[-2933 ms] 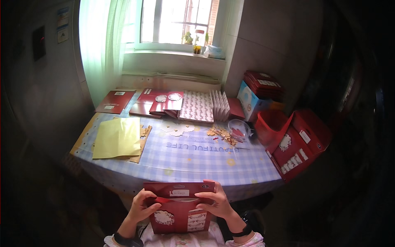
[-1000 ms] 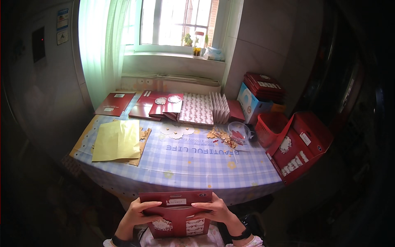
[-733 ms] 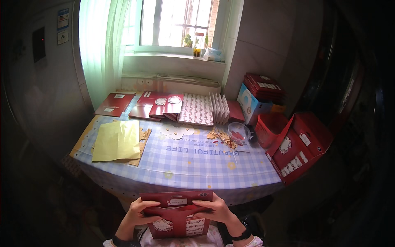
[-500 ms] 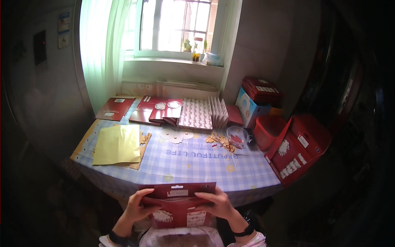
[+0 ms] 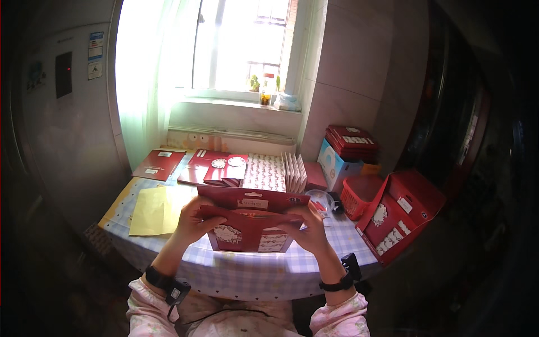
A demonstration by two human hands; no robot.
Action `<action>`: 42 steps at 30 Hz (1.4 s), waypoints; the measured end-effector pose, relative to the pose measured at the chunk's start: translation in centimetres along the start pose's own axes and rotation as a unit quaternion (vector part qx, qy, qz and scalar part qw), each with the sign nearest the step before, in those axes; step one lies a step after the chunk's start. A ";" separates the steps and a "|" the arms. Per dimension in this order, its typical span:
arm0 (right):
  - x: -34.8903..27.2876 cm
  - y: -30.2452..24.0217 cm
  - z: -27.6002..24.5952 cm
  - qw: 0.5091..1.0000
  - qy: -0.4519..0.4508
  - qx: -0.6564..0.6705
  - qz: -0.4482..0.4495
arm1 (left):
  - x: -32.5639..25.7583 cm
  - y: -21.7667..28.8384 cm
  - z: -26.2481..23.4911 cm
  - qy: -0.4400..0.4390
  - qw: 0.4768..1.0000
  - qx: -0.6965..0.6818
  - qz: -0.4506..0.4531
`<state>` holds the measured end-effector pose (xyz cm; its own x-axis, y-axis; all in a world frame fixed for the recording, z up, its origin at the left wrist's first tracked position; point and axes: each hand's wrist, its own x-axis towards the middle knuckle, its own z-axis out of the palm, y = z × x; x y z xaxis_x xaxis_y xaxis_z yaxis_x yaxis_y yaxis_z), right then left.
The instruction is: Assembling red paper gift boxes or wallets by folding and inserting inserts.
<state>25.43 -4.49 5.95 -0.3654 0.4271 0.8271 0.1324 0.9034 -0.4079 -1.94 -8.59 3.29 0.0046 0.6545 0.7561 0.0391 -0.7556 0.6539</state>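
Observation:
Between my two hands is a dark red card envelope (image 5: 250,231) with white ornament pictures on its front and a hanging slot in its raised top flap. Its mouth gapes a little, with a thin strip of something orange and white showing inside. My left hand (image 5: 196,223) pinches its left edge, thumb on the front. At the right edge my right hand (image 5: 309,226) grips it the same way. The envelope is held up over the table's near part, tilted toward me. Fingers behind it are hidden.
A yellow sheet (image 5: 154,210) lies at left on the checked tablecloth (image 5: 236,275). Behind stand red folders (image 5: 205,164), a patterned white stack (image 5: 264,173) and accordion-folded card (image 5: 294,173). To the right are a clear bowl (image 5: 320,200), a red basket (image 5: 359,196) and a large red folder (image 5: 396,219).
Both hands have raised the envelope up and away from my lap to over the table. It now covers the loose pieces in the middle. The view has tilted upward slightly.

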 end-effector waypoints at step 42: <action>-9.3 -1.0 1.7 0.935 -0.095 0.339 0.028 | -7.7 1.5 1.3 -0.179 0.984 0.022 -0.016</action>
<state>27.18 -9.44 -2.01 -0.5407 0.3994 0.7403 -0.4360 0.6195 -0.6527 -0.66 -14.70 -1.58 0.3531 0.6521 0.6708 0.0890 -0.7372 0.6698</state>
